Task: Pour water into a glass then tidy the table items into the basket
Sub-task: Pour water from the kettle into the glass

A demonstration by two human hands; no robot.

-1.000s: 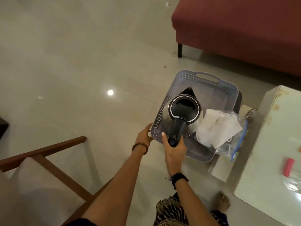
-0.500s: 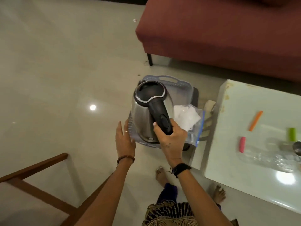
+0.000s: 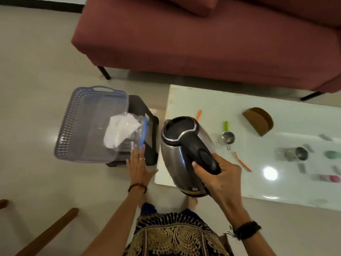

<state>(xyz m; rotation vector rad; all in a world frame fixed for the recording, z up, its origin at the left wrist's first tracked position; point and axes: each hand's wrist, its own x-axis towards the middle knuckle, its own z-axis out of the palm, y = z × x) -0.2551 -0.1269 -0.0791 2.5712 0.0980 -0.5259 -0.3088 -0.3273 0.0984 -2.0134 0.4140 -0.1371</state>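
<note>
My right hand [image 3: 219, 177] grips the black handle of a steel kettle [image 3: 178, 152], held in the air over the left end of the white table [image 3: 212, 174]. My left hand [image 3: 138, 164] is flat with fingers apart, by the near right corner of the blue-grey basket [image 3: 73, 126]. The basket rests on a black stool [image 3: 151, 126] left of the table and holds a clear zip bag with white paper [image 3: 121, 132]. A blurred glass [image 3: 293, 154] stands on the table to the right.
On the table lie a green-handled metal scoop [image 3: 227, 135], two orange sticks [image 3: 241, 161], a brown wooden holder [image 3: 258, 122], a teal item and a pink item at the right edge. A red sofa [image 3: 184, 37] stands behind. A wooden chair arm [image 3: 49, 231] is at bottom left.
My right hand has carried the kettle out of the basket and to the right, over the table's left end. My left hand has come off the basket's rim. The view has swung right.
</note>
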